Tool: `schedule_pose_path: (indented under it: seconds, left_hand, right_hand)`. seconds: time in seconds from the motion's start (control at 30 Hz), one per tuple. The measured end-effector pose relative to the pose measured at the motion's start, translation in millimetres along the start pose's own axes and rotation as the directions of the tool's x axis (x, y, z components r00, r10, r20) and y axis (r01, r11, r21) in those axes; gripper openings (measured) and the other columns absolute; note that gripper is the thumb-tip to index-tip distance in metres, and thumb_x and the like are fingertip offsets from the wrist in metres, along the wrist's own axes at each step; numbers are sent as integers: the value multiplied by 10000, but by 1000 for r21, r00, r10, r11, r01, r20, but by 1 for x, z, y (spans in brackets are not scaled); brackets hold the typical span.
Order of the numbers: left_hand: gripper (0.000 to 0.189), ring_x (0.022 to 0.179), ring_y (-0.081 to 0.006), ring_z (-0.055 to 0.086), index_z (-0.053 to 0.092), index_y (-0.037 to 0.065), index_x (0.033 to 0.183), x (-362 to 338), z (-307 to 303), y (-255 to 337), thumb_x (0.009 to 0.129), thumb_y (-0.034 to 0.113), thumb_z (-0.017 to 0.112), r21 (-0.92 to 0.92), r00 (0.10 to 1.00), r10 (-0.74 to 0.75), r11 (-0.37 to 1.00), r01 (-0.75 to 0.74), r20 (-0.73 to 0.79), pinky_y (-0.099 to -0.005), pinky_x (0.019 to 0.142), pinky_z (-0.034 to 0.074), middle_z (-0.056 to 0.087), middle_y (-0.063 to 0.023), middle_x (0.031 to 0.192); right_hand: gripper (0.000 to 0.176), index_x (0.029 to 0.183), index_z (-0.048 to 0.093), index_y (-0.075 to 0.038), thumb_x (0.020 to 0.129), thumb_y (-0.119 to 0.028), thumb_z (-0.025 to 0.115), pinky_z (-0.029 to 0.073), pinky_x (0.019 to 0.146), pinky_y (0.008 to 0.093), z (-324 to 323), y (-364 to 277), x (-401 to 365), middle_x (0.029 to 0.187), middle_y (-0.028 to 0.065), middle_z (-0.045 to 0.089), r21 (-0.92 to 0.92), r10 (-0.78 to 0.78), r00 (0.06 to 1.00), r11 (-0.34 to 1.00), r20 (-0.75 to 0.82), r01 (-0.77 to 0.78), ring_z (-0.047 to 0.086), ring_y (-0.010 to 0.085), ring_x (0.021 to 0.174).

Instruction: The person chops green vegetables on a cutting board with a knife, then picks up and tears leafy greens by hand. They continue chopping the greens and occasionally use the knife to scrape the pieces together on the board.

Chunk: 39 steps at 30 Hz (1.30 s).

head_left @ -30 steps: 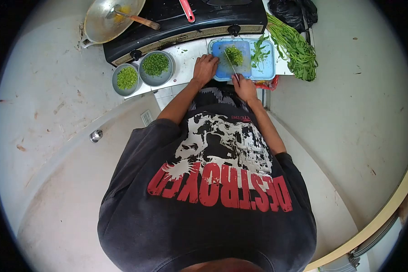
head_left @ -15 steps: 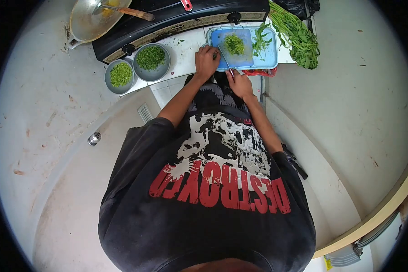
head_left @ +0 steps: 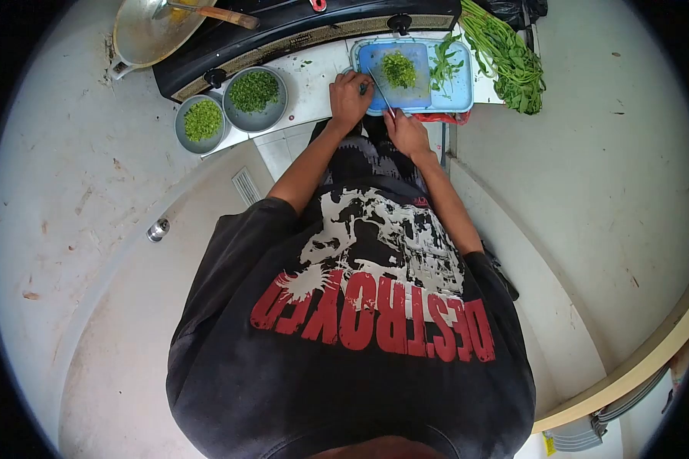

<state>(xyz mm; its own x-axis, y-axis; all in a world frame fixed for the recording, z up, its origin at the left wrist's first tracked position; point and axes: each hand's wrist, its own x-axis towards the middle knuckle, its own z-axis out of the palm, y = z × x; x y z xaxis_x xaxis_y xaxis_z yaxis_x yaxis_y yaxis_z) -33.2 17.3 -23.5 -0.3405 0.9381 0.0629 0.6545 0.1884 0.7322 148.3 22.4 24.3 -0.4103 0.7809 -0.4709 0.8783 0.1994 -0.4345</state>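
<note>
My right hand [head_left: 409, 136] is wrapped round the handle of a knife [head_left: 381, 90]. The blade slants up and left over the blue cutting board [head_left: 416, 56]. At the board's left edge, my left hand [head_left: 350, 99] has its fingers curled close to the blade, pinching a small bunch of dark leafy greens [head_left: 364, 89], mostly hidden by the fingers. Chopped greens [head_left: 399, 70] lie heaped on the board just right of the blade. The board rests in a light blue tray [head_left: 461, 101], where some uncut leafy stems [head_left: 444, 65] lie on the right side.
Two grey bowls stand to the left, one with dark chopped greens [head_left: 254, 92], one with paler pieces [head_left: 203, 121]. Behind is a black stove [head_left: 298, 34]; a wok [head_left: 149, 38] with a wooden-handled spatula [head_left: 226, 15] is at far left. A large bunch of greens [head_left: 509, 65] lies right.
The view has shifted slightly. Both hands stay in nearly the same place, with the knife still beside the left fingers.
</note>
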Motion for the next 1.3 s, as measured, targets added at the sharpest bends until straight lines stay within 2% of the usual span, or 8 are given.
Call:
schedule_pose_path:
  seconds: [0.1,0.2,0.4,0.6,0.8,0.9,1.0,1.3]
  left_hand:
    - [98,812,-340,643,765,99,866,0,-5,5,778,109,723,10,997,50,999,-49,-58,-428,747,527,718,-82,878]
    - [56,838,-309,630,759,112,838,-1,-2,2,792,133,734,-56,998,-25,998,22,-54,-426,740,487,707,-48,870]
    - [54,796,-303,620,763,96,838,-2,-2,8,792,120,751,-133,991,-116,985,106,-72,-414,733,497,705,-77,853]
    - [74,833,-293,629,774,91,864,-2,-4,6,798,122,763,-126,992,-122,985,119,-22,-389,798,496,714,-84,872]
    - [53,824,-271,618,769,119,848,-2,-6,-2,830,141,724,-62,993,107,992,-110,-56,-408,760,476,685,-42,840]
    - [71,863,-245,622,767,117,883,-7,-9,-4,854,158,717,147,972,233,963,-226,-27,-399,764,446,692,-17,897]
    - [81,890,-232,621,763,120,905,-7,-14,-3,869,173,714,193,958,287,940,-282,1,-393,763,423,690,-2,937]
    - [74,869,-290,651,763,89,889,-4,-6,3,836,121,724,-18,998,28,999,-30,-56,-410,780,497,723,-68,920]
  right_hand:
    - [521,1049,651,25,1036,-458,456,541,788,579,0,-5,11,817,318,687,-19,-7,1000,1000,-12,7,687,495,829]
    - [519,1039,653,19,1035,-462,457,541,788,579,6,-1,8,815,316,687,-16,5,1000,1000,-22,-5,687,493,829]
    - [523,1025,660,27,1030,-459,469,546,755,581,7,9,-16,792,320,680,34,61,998,998,-33,-60,683,499,791]
    - [507,1024,662,29,1026,-444,482,542,757,591,4,0,-16,775,317,676,42,38,999,998,-17,-38,680,501,783]
    - [500,1025,660,34,1027,-433,483,541,759,592,2,-1,-7,773,315,677,-2,18,1000,1000,-24,-18,678,505,787]
    - [498,1022,659,32,1027,-433,481,541,760,591,3,-6,0,778,313,679,-18,-1,999,1000,-46,0,679,507,792]
    - [503,1011,658,30,1027,-439,477,543,756,589,9,-7,2,780,311,681,-15,9,997,1000,-73,-10,680,506,794]
    - [488,1028,654,26,1036,-426,472,540,706,582,7,5,-9,742,310,666,19,10,998,1000,-68,-8,671,497,730]
